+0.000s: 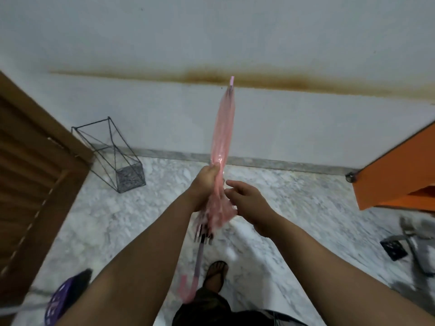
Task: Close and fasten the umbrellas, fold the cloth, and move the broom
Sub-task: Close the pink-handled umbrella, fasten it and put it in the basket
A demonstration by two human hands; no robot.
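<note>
I have the pink umbrella (223,128) closed and pointing up and away from me, its tip against the far wall, its hooked pink handle (188,288) hanging low near my foot (215,274). My left hand (204,184) is wrapped round the gathered canopy about halfway down, fingers curled tight on the plastic; my right hand (244,198) is loose and holds nothing, fingers relaxed, just beside the bunched lower folds. The step, as I judge it, is fastening: I should keep the left squeeze firm so the folds stay wound one way, feel with the right for the strap among the loose pink flaps, draw it snug round the bundle and press it shut. I cannot see the strap itself in this blur. The rib tips near the shaft are splayed a little, so smoothing them down first ought to help. Counting: one pink umbrella in hand; one wire stand (113,156) on the marble floor at the far left by the wooden door (28,184); one purple patterned thing (61,302) at the near left, perhaps a second umbrella; one orange cabinet (395,170) at right; grey items (409,243) below it, too blurred to name or count; no broom or cloth that I can make out
</note>
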